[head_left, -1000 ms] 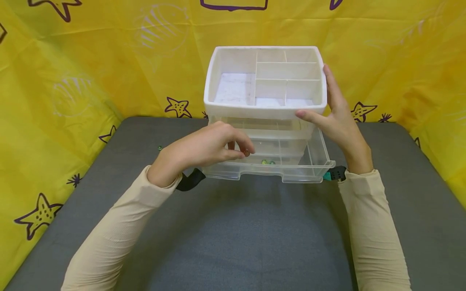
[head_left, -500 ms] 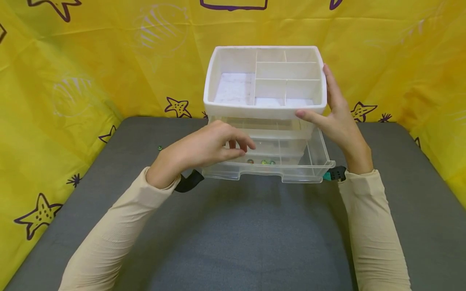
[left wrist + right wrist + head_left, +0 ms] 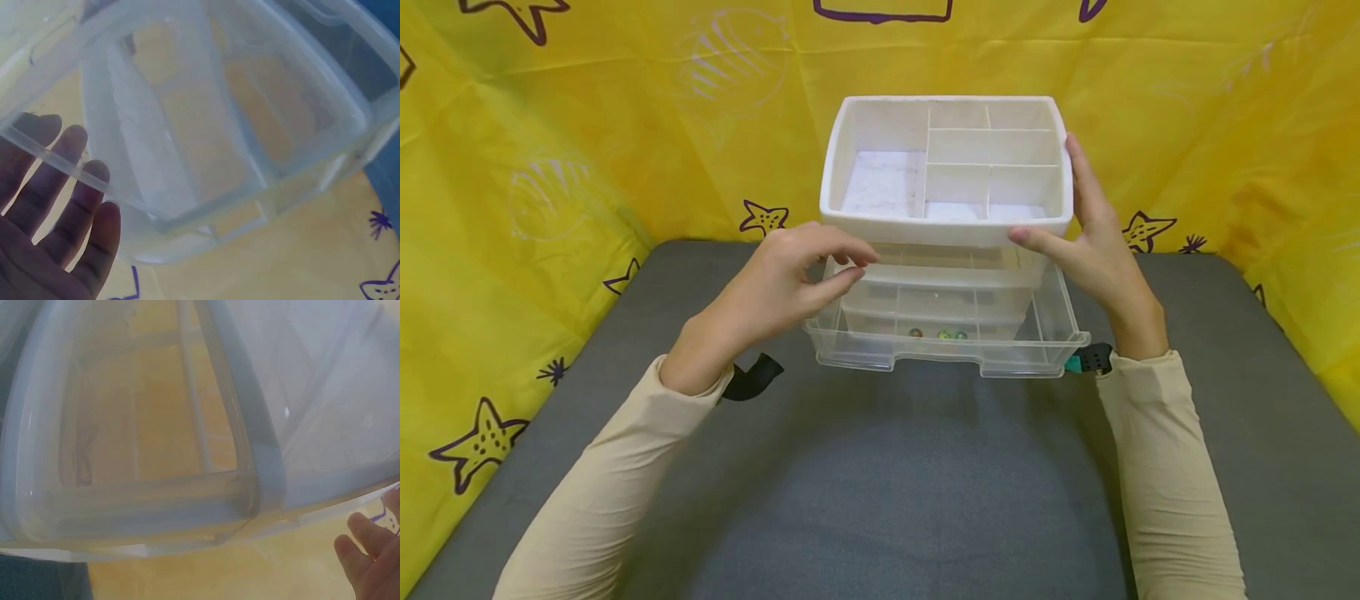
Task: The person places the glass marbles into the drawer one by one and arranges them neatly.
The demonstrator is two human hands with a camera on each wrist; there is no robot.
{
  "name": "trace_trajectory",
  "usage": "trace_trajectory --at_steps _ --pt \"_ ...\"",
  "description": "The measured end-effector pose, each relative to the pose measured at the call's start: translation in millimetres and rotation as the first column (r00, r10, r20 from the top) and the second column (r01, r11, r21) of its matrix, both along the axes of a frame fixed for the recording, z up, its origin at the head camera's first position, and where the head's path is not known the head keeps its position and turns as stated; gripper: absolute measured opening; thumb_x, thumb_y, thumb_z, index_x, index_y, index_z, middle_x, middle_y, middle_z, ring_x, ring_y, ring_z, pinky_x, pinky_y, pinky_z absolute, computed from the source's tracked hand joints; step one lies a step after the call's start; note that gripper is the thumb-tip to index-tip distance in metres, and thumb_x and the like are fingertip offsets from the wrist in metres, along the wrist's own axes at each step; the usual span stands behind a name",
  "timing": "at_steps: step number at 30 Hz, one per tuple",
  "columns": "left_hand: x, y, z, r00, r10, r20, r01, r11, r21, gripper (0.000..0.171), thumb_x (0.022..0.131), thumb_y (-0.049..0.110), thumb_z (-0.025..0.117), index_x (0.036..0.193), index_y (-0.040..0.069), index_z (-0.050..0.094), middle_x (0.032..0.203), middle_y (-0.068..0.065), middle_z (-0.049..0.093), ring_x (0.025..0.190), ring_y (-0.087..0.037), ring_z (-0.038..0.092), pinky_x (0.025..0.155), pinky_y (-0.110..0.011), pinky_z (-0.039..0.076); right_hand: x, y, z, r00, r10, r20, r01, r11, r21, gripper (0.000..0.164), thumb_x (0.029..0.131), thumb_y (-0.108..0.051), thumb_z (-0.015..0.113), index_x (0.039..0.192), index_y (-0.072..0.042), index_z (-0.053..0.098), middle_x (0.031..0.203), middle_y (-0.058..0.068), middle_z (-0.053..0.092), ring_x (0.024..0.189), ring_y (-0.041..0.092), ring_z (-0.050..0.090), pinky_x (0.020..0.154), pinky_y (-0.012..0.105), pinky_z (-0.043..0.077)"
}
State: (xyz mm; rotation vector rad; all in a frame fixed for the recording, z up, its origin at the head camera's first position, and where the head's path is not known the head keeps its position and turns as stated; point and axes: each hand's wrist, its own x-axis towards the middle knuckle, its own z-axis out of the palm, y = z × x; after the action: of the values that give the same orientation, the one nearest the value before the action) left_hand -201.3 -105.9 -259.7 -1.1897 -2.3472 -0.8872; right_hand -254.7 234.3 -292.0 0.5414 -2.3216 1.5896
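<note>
A white plastic drawer organizer point(image 3: 947, 232) with a divided top tray stands at the back middle of the table. My right hand point(image 3: 1101, 250) grips its right front corner, thumb on the front rim and fingers along the side. Below, a clear drawer point(image 3: 936, 353) is pulled out toward me. Three glass marbles lie in it: a reddish one point(image 3: 915, 332), a yellow-green one point(image 3: 943, 334) and a bluish-green one point(image 3: 961, 335). Over the drawer's left side is my left hand point(image 3: 782, 279), fingers loosely bent and holding nothing. In the left wrist view, its fingers point(image 3: 94, 231) spread beside the clear plastic.
The organizer stands on a grey cloth-covered table point(image 3: 925, 500). A yellow patterned cloth point(image 3: 737, 108) hangs behind and at both sides. A dark strap point(image 3: 752, 379) shows under the left wrist, and a black and teal one point(image 3: 1090, 358) by the right.
My left hand released the reddish marble into the drawer, then moved left and up. It now covers the spot where a green marble lay on the table. The right hand stayed put.
</note>
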Motion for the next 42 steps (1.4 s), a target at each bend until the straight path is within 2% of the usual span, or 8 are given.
trace_trajectory --at_steps 3,6,10,13,18,21,31,42 --pt "0.1 -7 -3.1 0.999 0.044 -0.003 -0.044 0.999 0.01 0.018 0.087 -0.003 0.07 0.102 0.005 0.075 0.098 -0.006 0.076 0.087 -0.016 0.066 0.076 -0.026 0.05 -0.3 0 -0.1 1.0 0.006 0.007 -0.006 1.0 -0.007 0.106 0.081 -0.007 0.08 0.159 -0.032 0.013 0.159 0.001 0.032 0.118 0.02 0.045 0.09 0.019 0.048" --pt "0.8 -11 -4.0 0.998 0.058 -0.017 -0.058 0.998 0.021 0.02 0.086 -0.004 0.07 0.104 0.003 0.075 0.098 -0.008 0.075 0.086 -0.017 0.066 0.077 -0.028 0.053 -0.2 0 -0.2 1.0 0.007 0.009 -0.006 1.0 -0.009 0.105 0.081 -0.007 0.08 0.159 -0.034 0.013 0.158 0.001 0.032 0.118 0.02 0.045 0.089 0.019 0.048" --pt "1.2 -18 -4.8 0.997 0.069 -0.033 -0.068 0.997 0.033 0.021 0.085 -0.005 0.071 0.105 0.002 0.075 0.097 -0.009 0.075 0.082 -0.017 0.066 0.076 -0.019 0.051 0.3 0 -0.2 1.0 0.006 0.006 -0.006 1.0 -0.013 0.105 0.081 -0.007 0.08 0.159 -0.033 0.014 0.159 0.001 0.032 0.118 0.02 0.045 0.088 0.017 0.048" --pt "1.5 -25 -7.8 0.994 0.108 -0.008 -0.107 0.994 0.036 0.022 0.085 -0.005 0.071 0.105 0.003 0.075 0.097 -0.008 0.075 0.081 -0.016 0.066 0.076 -0.016 0.049 0.7 0 -0.1 1.0 0.005 0.006 -0.005 1.0 -0.016 0.106 0.081 -0.007 0.08 0.159 -0.032 0.014 0.159 0.002 0.032 0.117 0.02 0.045 0.088 0.016 0.048" --pt "2.5 -39 -14.8 0.98 0.195 0.041 -0.196 0.981 0.018 0.025 0.086 -0.007 0.069 0.108 0.003 0.074 0.097 -0.007 0.075 0.082 -0.016 0.066 0.075 -0.018 0.049 0.2 -1 0.5 1.0 0.009 0.009 -0.009 1.0 -0.024 0.105 0.081 -0.007 0.08 0.159 -0.034 0.014 0.158 0.002 0.033 0.117 0.02 0.045 0.089 0.017 0.047" --pt "2.3 -45 -19.1 0.973 0.223 0.055 -0.223 0.975 0.006 0.025 0.086 -0.006 0.069 0.109 0.003 0.073 0.096 -0.007 0.075 0.082 -0.016 0.066 0.075 -0.017 0.049 0.3 -1 0.6 1.0 0.011 0.01 -0.01 1.0 -0.024 0.105 0.081 -0.007 0.079 0.159 -0.034 0.014 0.158 0.002 0.033 0.117 0.02 0.045 0.089 0.018 0.047" --pt "2.0 -58 -32.2 0.962 0.257 0.088 -0.257 0.966 -0.007 0.024 0.086 -0.003 0.072 0.11 0.003 0.072 0.103 -0.009 0.074 0.083 -0.018 0.066 0.075 -0.016 0.048 0.4 -1 -0.3 1.0 0.018 0.001 -0.018 0.999 -0.033 0.105 0.081 -0.005 0.079 0.159 -0.031 0.014 0.158 0.003 0.033 0.117 0.019 0.045 0.09 0.018 0.047" --pt "0.4 -78 -47.4 0.937 0.325 0.129 -0.326 0.945 -0.015 0.023 0.089 0.003 0.071 0.112 0.007 0.072 0.106 -0.007 0.074 0.084 -0.016 0.064 0.074 -0.019 0.049 0.8 -1 0.0 1.0 0.004 0.009 -0.004 1.0 -0.024 0.105 0.081 -0.007 0.08 0.159 -0.033 0.015 0.156 0.003 0.035 0.116 0.019 0.046 0.088 0.016 0.047"
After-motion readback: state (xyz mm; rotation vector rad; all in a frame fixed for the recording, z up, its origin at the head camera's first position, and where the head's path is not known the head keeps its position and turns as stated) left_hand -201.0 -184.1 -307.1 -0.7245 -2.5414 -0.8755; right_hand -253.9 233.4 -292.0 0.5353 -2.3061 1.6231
